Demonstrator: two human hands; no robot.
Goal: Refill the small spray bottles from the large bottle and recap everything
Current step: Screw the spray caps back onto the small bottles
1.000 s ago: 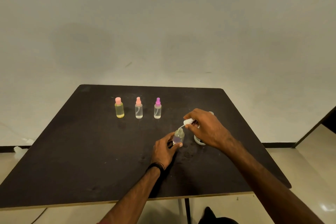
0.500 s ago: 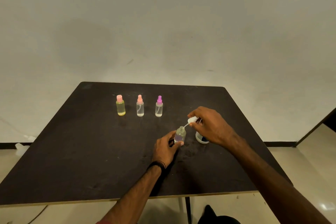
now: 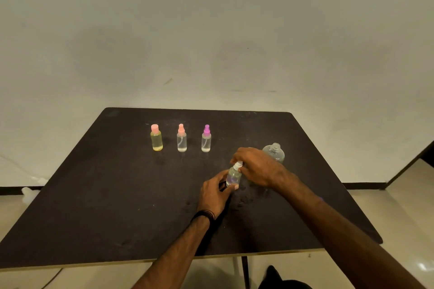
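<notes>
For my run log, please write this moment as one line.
left hand holds small bottle | right hand seats white spray cap | large bottle uncapped | three capped bottles behind

the left hand (image 3: 215, 195) held a small clear bottle (image 3: 233, 176) on the dark table (image 3: 94, 206), the right hand (image 3: 257, 168) pinched its white spray cap (image 3: 238, 164); the large uncapped bottle (image 3: 273, 153) stood far right.
</notes>
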